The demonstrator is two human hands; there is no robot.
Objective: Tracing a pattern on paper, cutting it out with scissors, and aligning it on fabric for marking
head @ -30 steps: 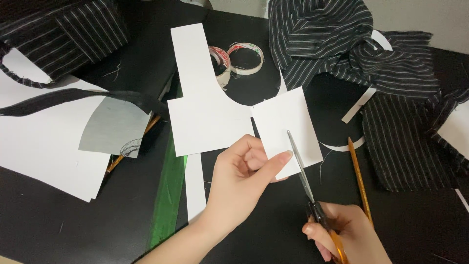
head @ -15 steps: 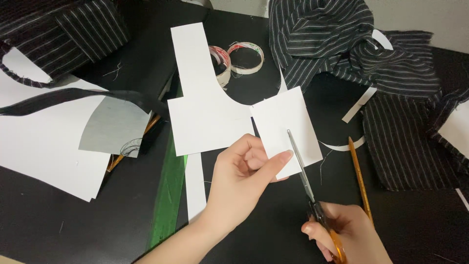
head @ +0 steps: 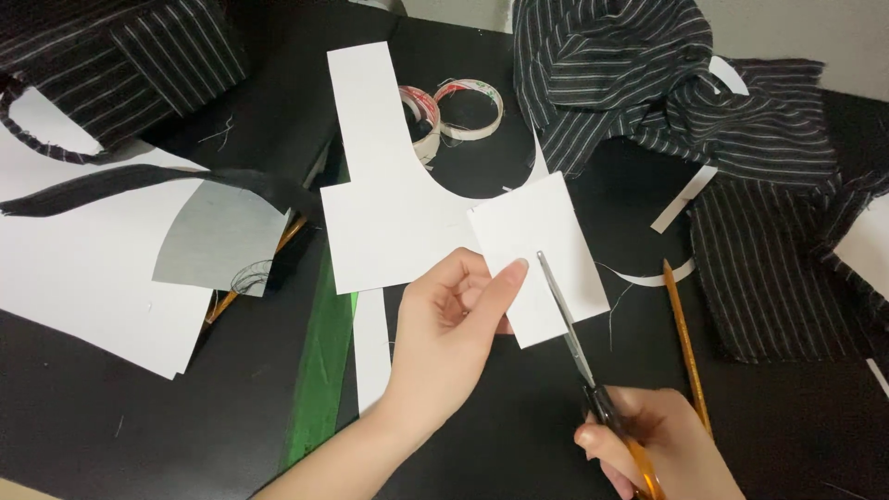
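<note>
Scissors (head: 567, 324) with orange handles, gripped in right hand (head: 653, 454) at near right, fingers curled through the loops, blades nearly shut and lying over the near edge of white paper piece (head: 542, 250). Left hand (head: 454, 338) at centre, fingers pinching that paper's near-left edge, thumb on top. Paper at mid black tabletop (head: 519, 426), overlapping larger curved white pattern sheet (head: 380, 194). Two tape rolls (head: 454, 111) farther off; yellow pencil (head: 683, 338) just right; striped black fabric (head: 648, 83) far right.

Left hand (head: 454, 319) pinches a white paper piece (head: 542, 255) while right hand (head: 653, 449) runs scissors (head: 579, 347) into it
</note>
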